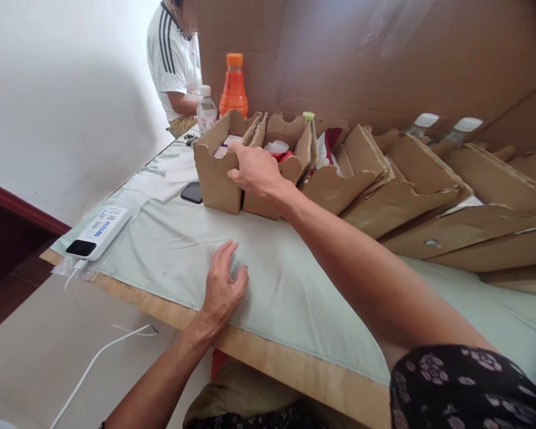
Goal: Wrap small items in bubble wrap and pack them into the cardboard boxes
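Observation:
My right hand (256, 170) is at the front right corner of the leftmost open-topped cardboard box (218, 185). Its index finger lies over the rim and the thumb sits lower, against the outside of the front wall; the remaining fingers are hidden. Inside that box a white package (227, 145) with a purple mark shows in part. Below, my left hand (223, 283) rests on the pale green cloth (290, 286) near the table edge, holding nothing, its thumb apart from the fingers. A second cardboard box (261, 204) with red and clear wrapped items stands right beside the first, behind my right hand.
More cardboard boxes (339, 193) lean in a row to the right. An orange drink bottle (233, 89) and a clear bottle (206, 110) stand behind. A dark phone (192, 192) and a white device (99, 232) with a cable lie left. Another person (174, 65) is at the back.

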Tool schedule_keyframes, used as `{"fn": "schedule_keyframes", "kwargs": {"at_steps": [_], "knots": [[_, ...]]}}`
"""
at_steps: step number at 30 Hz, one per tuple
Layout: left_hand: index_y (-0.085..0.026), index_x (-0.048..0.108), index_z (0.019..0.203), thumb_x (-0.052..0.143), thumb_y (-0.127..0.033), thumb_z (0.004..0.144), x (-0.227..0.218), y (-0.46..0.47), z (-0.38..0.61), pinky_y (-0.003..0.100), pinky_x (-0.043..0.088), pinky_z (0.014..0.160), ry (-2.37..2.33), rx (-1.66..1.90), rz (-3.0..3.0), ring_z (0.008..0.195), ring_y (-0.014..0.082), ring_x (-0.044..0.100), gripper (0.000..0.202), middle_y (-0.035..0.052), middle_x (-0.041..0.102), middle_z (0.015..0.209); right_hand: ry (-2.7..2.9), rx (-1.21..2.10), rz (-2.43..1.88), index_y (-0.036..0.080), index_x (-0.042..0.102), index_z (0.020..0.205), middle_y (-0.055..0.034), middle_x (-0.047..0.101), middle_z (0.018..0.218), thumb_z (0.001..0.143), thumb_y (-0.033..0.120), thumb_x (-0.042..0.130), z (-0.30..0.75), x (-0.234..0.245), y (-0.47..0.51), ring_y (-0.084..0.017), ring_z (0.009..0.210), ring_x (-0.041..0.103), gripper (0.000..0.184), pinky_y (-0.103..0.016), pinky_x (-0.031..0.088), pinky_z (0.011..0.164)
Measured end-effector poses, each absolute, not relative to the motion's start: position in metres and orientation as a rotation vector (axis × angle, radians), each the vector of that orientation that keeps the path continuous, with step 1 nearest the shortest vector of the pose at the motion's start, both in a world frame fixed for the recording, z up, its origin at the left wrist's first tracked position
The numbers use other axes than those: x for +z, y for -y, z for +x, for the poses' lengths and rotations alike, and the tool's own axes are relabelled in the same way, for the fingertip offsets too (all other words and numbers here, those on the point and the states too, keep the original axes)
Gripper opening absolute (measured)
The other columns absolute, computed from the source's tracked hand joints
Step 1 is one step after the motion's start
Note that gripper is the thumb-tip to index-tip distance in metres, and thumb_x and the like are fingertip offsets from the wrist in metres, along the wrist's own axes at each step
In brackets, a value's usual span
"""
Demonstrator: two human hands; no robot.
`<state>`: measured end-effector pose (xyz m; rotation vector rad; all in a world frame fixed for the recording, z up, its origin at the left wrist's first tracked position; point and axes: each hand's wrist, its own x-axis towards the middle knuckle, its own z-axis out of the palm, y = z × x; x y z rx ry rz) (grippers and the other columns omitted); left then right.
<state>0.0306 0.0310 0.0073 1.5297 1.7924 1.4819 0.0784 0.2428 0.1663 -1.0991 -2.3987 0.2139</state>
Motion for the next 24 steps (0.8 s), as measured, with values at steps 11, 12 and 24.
{"fn": "schedule_keyframes", "kwargs": {"at_steps": [11, 12, 24], "knots": [[-0.020, 0.047, 0.150, 0.049, -0.044, 0.102, 0.023, -0.030, 0.004, 0.043, 0.025, 0.130, -1.715, 2.266, 0.713, 0.155, 0.0272, 0.037, 0.053, 0.0133, 0.042, 0.163, 2.653, -0.017, -0.892, 0.022, 0.069, 0.082, -0.0021, 0.068, 0.073, 0.096, 0.018, 0.058, 0.137, 0.177, -0.131, -0.016, 0.066, 0.056, 0.018, -0.030, 0.034, 0.066], [-0.021, 0.048, 0.148, 0.050, -0.045, 0.101, 0.024, -0.029, 0.000, 0.043, 0.025, 0.130, -1.689, 2.291, 0.665, 0.154, 0.0271, 0.039, 0.053, 0.0134, 0.044, 0.162, 2.694, -0.027, -0.854, 0.022, 0.069, 0.081, -0.0016, 0.069, 0.073, 0.096, 0.017, 0.057, 0.149, 0.179, -0.117, -0.015, 0.064, 0.054, 0.020, -0.030, 0.032, 0.065], [-0.024, 0.056, 0.138, 0.071, -0.029, 0.083, 0.029, 0.029, 0.049, 0.042, 0.048, 0.111, -1.430, 1.521, 1.087, 0.132, 0.0290, 0.060, 0.057, 0.0099, 0.065, 0.138, 2.079, 0.165, -1.305, 0.026, 0.081, 0.100, -0.0038, 0.082, 0.093, 0.101, 0.048, 0.058, 0.386, 0.150, -0.047, -0.018, 0.081, 0.076, 0.032, -0.029, 0.054, 0.071]]}}
